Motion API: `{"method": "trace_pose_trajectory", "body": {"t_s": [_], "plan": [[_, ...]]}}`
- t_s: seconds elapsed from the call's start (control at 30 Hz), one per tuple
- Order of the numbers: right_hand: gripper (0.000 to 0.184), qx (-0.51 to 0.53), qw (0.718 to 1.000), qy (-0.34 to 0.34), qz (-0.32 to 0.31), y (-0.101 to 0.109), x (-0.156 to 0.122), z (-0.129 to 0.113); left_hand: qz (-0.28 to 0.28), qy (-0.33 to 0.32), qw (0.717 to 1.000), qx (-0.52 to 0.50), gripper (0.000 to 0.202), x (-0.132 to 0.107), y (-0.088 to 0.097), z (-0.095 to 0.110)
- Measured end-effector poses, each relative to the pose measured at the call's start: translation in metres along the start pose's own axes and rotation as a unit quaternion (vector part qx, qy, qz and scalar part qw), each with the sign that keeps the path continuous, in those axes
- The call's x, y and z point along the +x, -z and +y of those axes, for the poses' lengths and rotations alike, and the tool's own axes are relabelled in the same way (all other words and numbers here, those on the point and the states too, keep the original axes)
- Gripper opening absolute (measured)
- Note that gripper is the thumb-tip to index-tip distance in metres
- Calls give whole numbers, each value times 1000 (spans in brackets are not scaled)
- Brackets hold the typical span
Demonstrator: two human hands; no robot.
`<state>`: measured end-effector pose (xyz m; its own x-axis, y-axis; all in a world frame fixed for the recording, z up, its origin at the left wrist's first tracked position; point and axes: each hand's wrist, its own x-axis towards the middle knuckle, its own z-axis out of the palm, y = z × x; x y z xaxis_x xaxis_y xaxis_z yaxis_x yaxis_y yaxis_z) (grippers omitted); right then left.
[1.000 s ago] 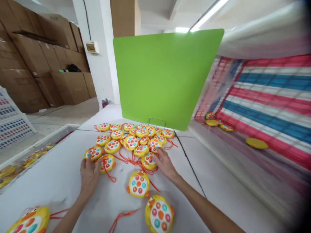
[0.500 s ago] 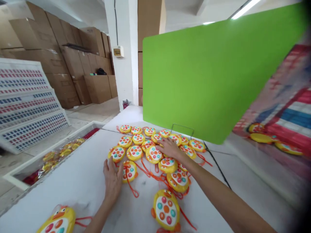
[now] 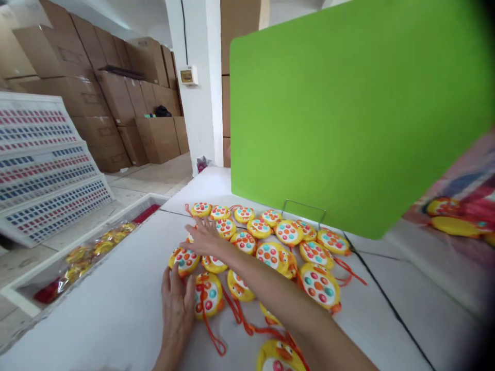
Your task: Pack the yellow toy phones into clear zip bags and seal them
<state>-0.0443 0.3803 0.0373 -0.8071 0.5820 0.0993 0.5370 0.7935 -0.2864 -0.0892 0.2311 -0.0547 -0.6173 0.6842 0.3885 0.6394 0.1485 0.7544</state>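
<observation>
head view. the green board (image 3: 348,113) stands upright on the white surface (image 3: 108,304); all places are noted from it.

yellow duck toys (image 3: 288,232) with coloured dots lie face up in a loose cluster just in front of the board's lower left corner. orange cords (image 3: 211,330) trail from them toward the camera.

right hand (image 3: 203,237): the arm crosses over the cluster, and the hand lies palm down on the toys furthest left of the board. grip open, fingers spread flat, nothing closed in.

left hand (image 3: 178,304): further from the board than the right hand, palm flat on the surface. grip open, holds nothing. its fingertips touch a first toy (image 3: 184,259); a second toy (image 3: 209,294) lies just beside its thumb side.

a white tray (image 3: 15,299) with bagged toys sits well left of the board, past the surface edge. cardboard boxes (image 3: 116,103) are stacked behind and left of the board.
</observation>
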Motion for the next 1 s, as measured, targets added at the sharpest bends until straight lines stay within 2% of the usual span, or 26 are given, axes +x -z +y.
{"method": "trace_pose_trajectory", "body": {"t_s": [0.07,0.17,0.3,0.4,0.5,0.6,0.77,0.9,1.0], "plan": [[67,-27,1000,-4,5,-6,35,-3,-15,3,1000,3,56,0,1,-8],[67,-42,999,-25,14,-9,76,9,-43,7,999,5,59,0,2,-19],[62,-46,996,-76,20,-14,96,42,-48,42,998,10,59,-1,0,-19],[48,-58,993,-99,11,-17,83,62,-42,67,997,9,59,-1,-1,-4],[45,-88,992,-96,-4,-11,56,67,-14,68,998,-8,58,-1,0,11],[45,-125,988,-90,-15,0,22,62,25,47,998,-27,53,-2,-1,14],[47,-174,981,-87,-4,7,-26,47,57,-25,998,-16,41,-2,-7,5],[43,-165,982,-89,19,6,-42,33,53,-43,997,-18,33,-3,-6,5],[39,-121,986,-102,46,8,-46,22,50,-42,997,-27,29,-3,-2,7]]}}
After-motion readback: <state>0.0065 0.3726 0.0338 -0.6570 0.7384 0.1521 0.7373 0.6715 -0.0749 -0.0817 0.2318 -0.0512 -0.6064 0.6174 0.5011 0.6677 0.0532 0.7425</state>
